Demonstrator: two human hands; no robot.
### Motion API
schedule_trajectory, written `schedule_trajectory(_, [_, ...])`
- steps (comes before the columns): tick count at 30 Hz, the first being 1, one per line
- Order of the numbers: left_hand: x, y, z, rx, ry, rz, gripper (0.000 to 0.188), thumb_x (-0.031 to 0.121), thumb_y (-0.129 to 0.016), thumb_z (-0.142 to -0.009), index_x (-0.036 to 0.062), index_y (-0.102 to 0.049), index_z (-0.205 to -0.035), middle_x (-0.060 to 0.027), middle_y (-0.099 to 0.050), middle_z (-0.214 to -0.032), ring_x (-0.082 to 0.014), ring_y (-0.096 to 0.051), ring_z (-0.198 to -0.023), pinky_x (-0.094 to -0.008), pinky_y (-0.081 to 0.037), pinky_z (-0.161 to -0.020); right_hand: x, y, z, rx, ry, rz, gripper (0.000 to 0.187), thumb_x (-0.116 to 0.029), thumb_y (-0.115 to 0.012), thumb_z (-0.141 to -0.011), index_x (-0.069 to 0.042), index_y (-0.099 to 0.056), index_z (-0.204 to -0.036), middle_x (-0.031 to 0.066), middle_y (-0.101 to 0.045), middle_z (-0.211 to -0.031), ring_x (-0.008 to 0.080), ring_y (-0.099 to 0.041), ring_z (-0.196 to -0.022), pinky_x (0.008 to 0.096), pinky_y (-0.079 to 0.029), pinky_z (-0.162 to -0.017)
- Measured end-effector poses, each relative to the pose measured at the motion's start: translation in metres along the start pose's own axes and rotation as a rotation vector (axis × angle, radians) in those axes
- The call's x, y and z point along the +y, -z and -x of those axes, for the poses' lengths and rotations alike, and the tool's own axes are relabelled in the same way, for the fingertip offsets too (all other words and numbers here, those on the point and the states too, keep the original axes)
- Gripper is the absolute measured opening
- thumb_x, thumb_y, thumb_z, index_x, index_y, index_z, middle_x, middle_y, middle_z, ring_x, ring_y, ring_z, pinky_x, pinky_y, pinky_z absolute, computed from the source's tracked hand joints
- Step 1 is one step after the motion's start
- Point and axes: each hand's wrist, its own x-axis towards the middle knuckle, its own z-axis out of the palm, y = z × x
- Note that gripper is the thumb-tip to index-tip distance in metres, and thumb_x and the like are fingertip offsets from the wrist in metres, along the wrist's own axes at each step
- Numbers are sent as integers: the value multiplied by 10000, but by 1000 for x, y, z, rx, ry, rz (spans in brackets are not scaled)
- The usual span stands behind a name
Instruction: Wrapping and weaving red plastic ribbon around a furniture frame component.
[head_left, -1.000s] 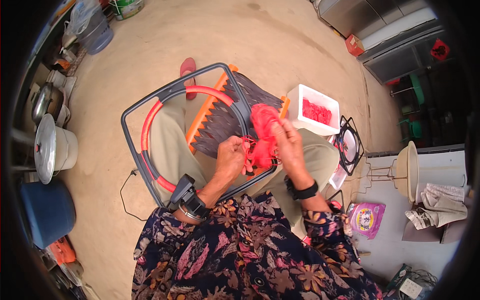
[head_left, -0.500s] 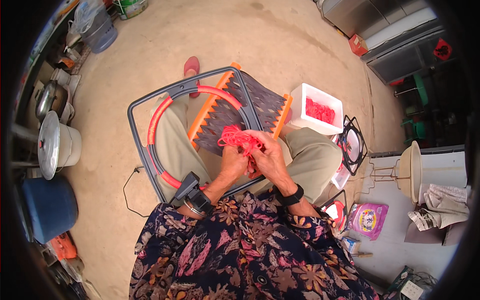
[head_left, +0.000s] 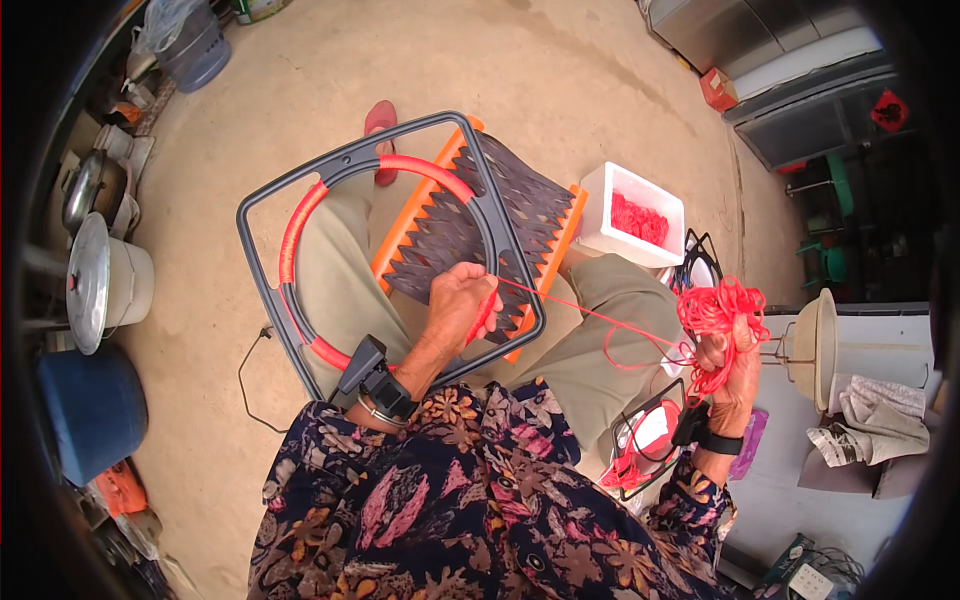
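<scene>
A dark grey square frame (head_left: 262, 262) with a round inner ring lies tilted across my lap. Red cord is wound tightly round parts of the ring (head_left: 290, 240). My left hand (head_left: 462, 302) is closed at the ring's right side, where more red winding shows by the fingers. From there a taut strand of red cord (head_left: 590, 311) runs across my right thigh to my right hand (head_left: 736, 368). That hand, raised out to the right, is closed round a loose, looped bundle of red cord (head_left: 712, 306). A slack loop hangs beneath the strand.
Beyond the frame stands an orange-edged seat with dark woven straps (head_left: 470, 215). A white box (head_left: 592, 240) of red cord is to its right. Another frame with red cord (head_left: 640, 450) lies by my right thigh. Pots and a blue bin (head_left: 95, 410) line the left side.
My hands, together before at the bundle, are now apart. The right has swung far right with the bundle, drawing the strand taut; the left stays at the ring. The frame has shifted slightly.
</scene>
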Motion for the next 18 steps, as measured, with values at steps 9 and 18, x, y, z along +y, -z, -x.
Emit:
schedule_trajectory(9, [-7,6,-5,-52,9,157,136,113,-557,-910,-21,-564,-889,-142,-621,-661,-163,-539,-396,-265,-374,-296,0,18,-45,30,-99,27,329,-387,-555,-940,-61,-537,-904,9,-512,-676,98,-421,-497,239,-364,-461])
schedule_trajectory(18, [-5,-5,8,-39,87,2,150,111,-564,-916,-16,-585,-839,-104,-613,-629,-125,-521,-393,-248,-349,-302,31,-145,-91,-304,640,911,437,68,-559,-779,-53,-532,-1198,74,-651,-1041,193,-632,-986,306,-513,-817])
